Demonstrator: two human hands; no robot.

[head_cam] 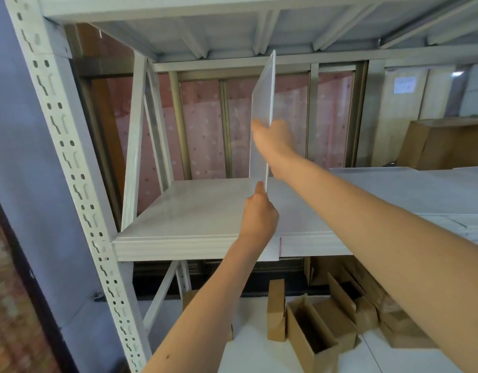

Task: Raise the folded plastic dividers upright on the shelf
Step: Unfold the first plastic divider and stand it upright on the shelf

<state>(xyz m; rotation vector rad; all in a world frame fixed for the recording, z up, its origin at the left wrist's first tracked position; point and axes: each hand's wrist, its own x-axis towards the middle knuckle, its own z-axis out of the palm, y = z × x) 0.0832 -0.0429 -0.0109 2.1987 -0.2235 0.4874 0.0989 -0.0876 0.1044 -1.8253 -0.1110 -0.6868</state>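
A clear plastic divider (262,103) stands nearly upright on the white shelf board (184,214), its top edge close under the shelf above. My left hand (259,216) pinches the divider's lower front corner near the shelf's front edge. My right hand (272,138) reaches deeper in and grips the panel about halfway up its height. More flat translucent plastic sheets (410,189) lie on the shelf to the right.
A perforated white steel upright (71,168) frames the shelf on the left, with diagonal braces (149,125) behind. Open cardboard boxes (313,335) sit on the level below. A large brown carton (444,144) stands at the far right.
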